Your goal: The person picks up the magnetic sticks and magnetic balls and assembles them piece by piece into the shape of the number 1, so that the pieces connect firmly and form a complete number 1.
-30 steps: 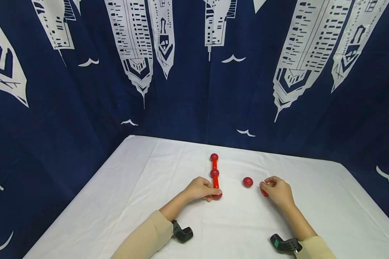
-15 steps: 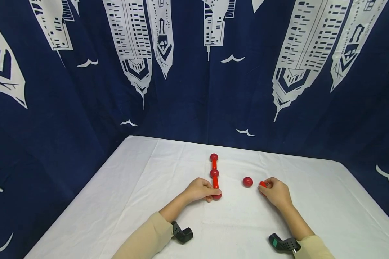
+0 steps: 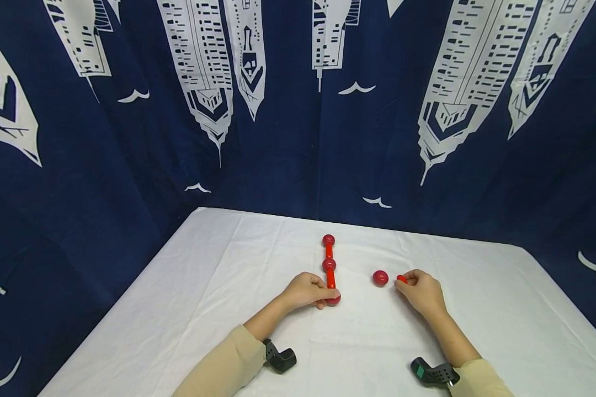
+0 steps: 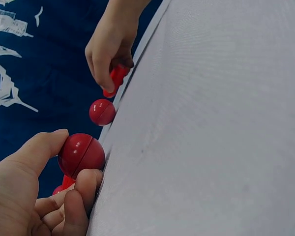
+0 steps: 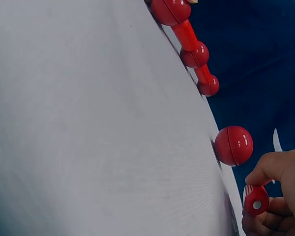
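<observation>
A straight chain of three red balls joined by two red rods [image 3: 330, 278] lies on the white table, running away from me. My left hand [image 3: 304, 289] pinches the chain's nearest ball [image 4: 82, 156] between thumb and fingers. To the right, a loose red ball [image 3: 380, 278] sits apart from the chain. Just beyond that ball, my right hand [image 3: 425, 295] pinches a short red rod [image 5: 256, 192] between thumb and fingers. In the right wrist view the rod's ridged side shows, with a pale disc at its end. A small gap separates rod and loose ball.
White cloth covers the table [image 3: 258, 248], with faint creases. A navy curtain [image 3: 298, 165] printed with white buildings and birds hangs behind its far edge. Black wrist devices [image 3: 280, 359] sit on both forearms.
My right hand has shifted slightly left, nearer the loose ball, and the rod has turned in its fingers so less of it shows. The left hand and the chain have stayed put.
</observation>
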`<state>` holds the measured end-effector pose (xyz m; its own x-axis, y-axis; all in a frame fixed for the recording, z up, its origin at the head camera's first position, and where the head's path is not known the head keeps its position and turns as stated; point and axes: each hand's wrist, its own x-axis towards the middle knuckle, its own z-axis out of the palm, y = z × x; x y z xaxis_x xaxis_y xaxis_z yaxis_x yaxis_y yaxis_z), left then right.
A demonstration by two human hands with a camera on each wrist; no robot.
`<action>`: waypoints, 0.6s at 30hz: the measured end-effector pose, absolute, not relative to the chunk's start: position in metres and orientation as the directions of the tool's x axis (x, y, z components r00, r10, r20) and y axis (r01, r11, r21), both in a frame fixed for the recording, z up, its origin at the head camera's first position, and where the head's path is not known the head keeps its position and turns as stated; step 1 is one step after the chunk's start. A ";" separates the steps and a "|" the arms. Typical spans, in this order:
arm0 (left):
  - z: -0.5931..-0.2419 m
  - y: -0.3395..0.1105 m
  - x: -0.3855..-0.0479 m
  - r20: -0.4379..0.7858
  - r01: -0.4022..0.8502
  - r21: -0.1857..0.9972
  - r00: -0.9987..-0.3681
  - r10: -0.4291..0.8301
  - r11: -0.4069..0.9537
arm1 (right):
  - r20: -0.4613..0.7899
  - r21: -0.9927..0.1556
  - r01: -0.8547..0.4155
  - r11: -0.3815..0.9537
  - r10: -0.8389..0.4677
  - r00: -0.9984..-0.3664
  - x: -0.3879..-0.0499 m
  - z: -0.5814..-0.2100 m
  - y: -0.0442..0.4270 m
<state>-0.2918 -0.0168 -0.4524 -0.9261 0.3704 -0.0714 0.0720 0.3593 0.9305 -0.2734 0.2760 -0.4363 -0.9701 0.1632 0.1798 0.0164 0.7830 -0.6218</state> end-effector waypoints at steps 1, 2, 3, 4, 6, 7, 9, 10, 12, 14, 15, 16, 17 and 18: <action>-0.452 -0.017 -0.292 -0.071 0.072 0.932 -0.926 0.371 0.357 | 0.176 -0.628 0.015 0.778 0.162 -0.971 -0.273 -0.435 0.275; -0.453 -0.017 -0.292 -0.070 0.072 0.932 -0.926 0.372 0.354 | 0.171 -0.633 0.015 0.774 0.160 -0.972 -0.272 -0.433 0.274; -0.453 -0.017 -0.292 -0.069 0.072 0.934 -0.925 0.373 0.351 | 0.167 -0.639 0.015 0.769 0.158 -0.973 -0.272 -0.431 0.273; -0.452 -0.017 -0.292 -0.068 0.072 0.934 -0.925 0.374 0.350 | 0.161 -0.646 0.017 0.764 0.158 -0.974 -0.271 -0.430 0.271; -0.452 -0.017 -0.291 -0.067 0.073 0.935 -0.925 0.375 0.348 | 0.145 -0.664 0.024 0.748 0.160 -0.976 -0.269 -0.427 0.268; -0.452 -0.017 -0.291 -0.066 0.075 0.935 -0.925 0.375 0.348 | 0.137 -0.674 0.028 0.739 0.162 -0.977 -0.268 -0.425 0.266; -0.452 -0.017 -0.291 -0.064 0.076 0.935 -0.924 0.377 0.346 | 0.116 -0.702 0.037 0.712 0.165 -0.979 -0.265 -0.421 0.261; -0.453 -0.017 -0.291 -0.064 0.077 0.935 -0.924 0.377 0.347 | 0.102 -0.717 0.041 0.695 0.163 -0.981 -0.263 -0.419 0.258; -0.452 -0.017 -0.291 -0.062 0.079 0.934 -0.924 0.377 0.348 | 0.078 -0.747 0.043 0.664 0.152 -0.985 -0.260 -0.415 0.253; -0.452 -0.017 -0.291 -0.061 0.079 0.934 -0.925 0.375 0.348 | 0.058 -0.767 0.047 0.640 0.142 -0.988 -0.258 -0.413 0.248; -0.452 -0.017 -0.291 -0.062 0.078 0.933 -0.926 0.373 0.350 | 0.051 -0.776 0.047 0.629 0.136 -0.989 -0.257 -0.413 0.245; -0.452 -0.017 -0.291 -0.063 0.079 0.933 -0.926 0.373 0.352 | 0.045 -0.785 0.046 0.617 0.131 -0.990 -0.256 -0.413 0.242; -0.451 -0.017 -0.290 -0.063 0.079 0.932 -0.926 0.372 0.353 | 0.045 -0.793 0.040 0.608 0.124 -0.991 -0.255 -0.413 0.240; -0.451 -0.017 -0.290 -0.063 0.080 0.931 -0.926 0.372 0.356 | 0.045 -0.801 0.036 0.597 0.119 -0.992 -0.254 -0.413 0.236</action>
